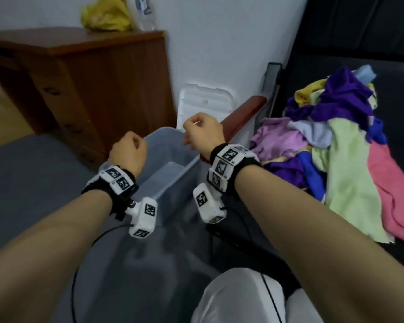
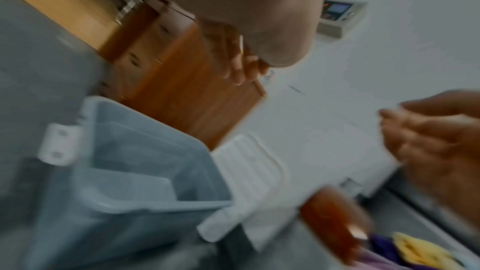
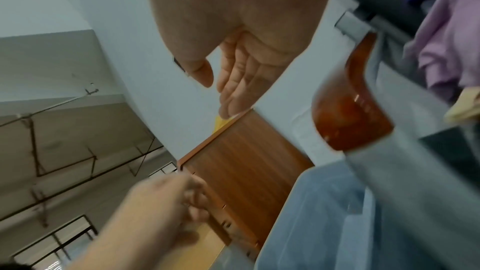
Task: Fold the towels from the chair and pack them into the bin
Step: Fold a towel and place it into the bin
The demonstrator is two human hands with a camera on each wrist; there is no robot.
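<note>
With the left hand (image 1: 128, 151) seemingly fisted on nothing and the right hand (image 1: 202, 131) loosely spread, neighbouring towels (image 1: 350, 150) could be dragged off the chair (image 1: 243, 113) beside the right hand, missing the bin (image 1: 173, 164).

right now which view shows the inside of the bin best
The left wrist view: it looks straight down into the open bin, floor and walls showing, nothing inside. The head view shows the bin too, partly behind the left hand and right hand. The right wrist view catches only a blurred outer wall.
</note>
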